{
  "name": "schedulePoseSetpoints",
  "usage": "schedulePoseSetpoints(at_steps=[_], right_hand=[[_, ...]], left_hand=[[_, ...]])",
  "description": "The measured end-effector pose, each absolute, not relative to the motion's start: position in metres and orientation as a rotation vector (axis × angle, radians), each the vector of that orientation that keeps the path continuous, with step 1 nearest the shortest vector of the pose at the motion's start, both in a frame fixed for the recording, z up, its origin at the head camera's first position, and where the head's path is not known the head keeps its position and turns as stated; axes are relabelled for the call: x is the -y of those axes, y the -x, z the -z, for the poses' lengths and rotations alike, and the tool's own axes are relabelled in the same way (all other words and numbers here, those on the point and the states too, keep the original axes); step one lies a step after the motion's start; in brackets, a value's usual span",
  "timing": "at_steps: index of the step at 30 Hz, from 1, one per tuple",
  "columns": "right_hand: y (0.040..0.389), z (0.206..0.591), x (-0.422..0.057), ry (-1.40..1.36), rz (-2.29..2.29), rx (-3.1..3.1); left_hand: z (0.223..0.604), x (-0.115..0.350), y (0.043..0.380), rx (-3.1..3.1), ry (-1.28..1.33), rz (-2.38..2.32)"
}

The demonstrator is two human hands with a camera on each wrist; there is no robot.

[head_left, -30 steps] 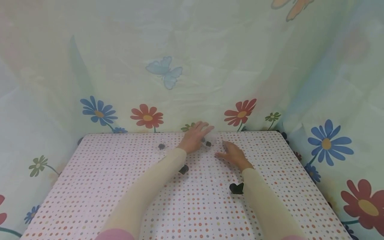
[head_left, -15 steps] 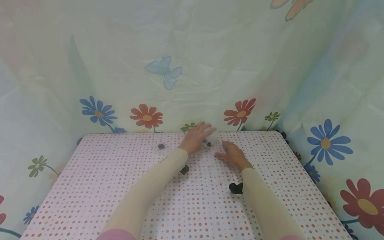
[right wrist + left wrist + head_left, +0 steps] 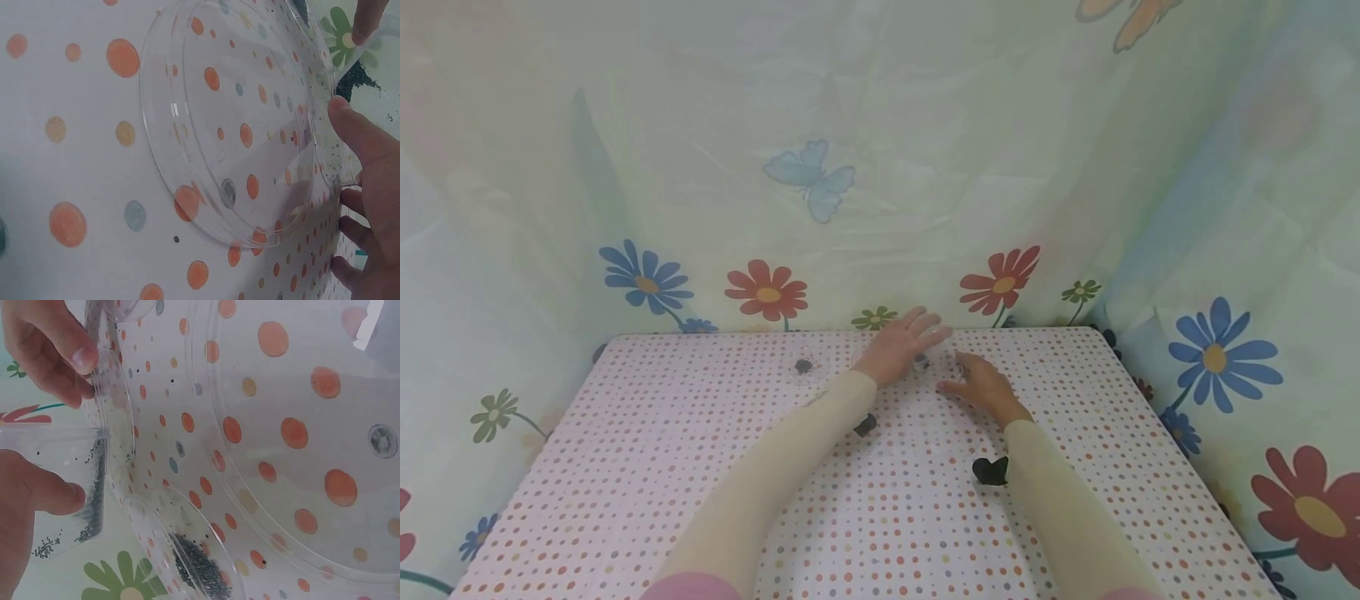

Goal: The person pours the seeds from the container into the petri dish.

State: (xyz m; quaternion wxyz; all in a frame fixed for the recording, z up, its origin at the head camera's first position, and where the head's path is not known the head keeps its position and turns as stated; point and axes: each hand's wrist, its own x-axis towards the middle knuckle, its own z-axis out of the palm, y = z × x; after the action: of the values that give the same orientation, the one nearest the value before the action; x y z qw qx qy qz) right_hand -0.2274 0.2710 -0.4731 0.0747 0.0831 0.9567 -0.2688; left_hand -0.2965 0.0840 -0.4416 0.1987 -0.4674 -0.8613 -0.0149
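Observation:
In the head view my left hand (image 3: 897, 346) is near the table's far edge, fingers spread over a clear plastic cup (image 3: 62, 487). The left wrist view shows the thumb across the cup's wall. The cup is tipped, with fine dark grains (image 3: 94, 494) gathered along one side. Facing it, my right hand (image 3: 988, 390) grips a clear shallow dish (image 3: 117, 412) at its rim, thumb on one side and fingers on the other. A few specks of grain show in that dish, close by the cup's mouth.
A larger clear round dish (image 3: 244, 125) lies on the dotted tabletop (image 3: 662, 467), nearer to the person. Left of the left hand is a small clear dish (image 3: 209, 534) holding a heap of dark grains. A flowered cloth (image 3: 880, 167) rises behind the table.
My left hand has shifted a little to the right with the cup, toward the right hand. The right hand has stayed in place.

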Motion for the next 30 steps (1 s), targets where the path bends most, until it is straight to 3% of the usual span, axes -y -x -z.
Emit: schedulePoseSetpoints(at_steps=[30], right_hand=[[0.223,0.470,-0.270,-0.223,0.868,-2.870]], left_hand=[[0.428,-0.092,0.295,2.101,1.494,-0.386]])
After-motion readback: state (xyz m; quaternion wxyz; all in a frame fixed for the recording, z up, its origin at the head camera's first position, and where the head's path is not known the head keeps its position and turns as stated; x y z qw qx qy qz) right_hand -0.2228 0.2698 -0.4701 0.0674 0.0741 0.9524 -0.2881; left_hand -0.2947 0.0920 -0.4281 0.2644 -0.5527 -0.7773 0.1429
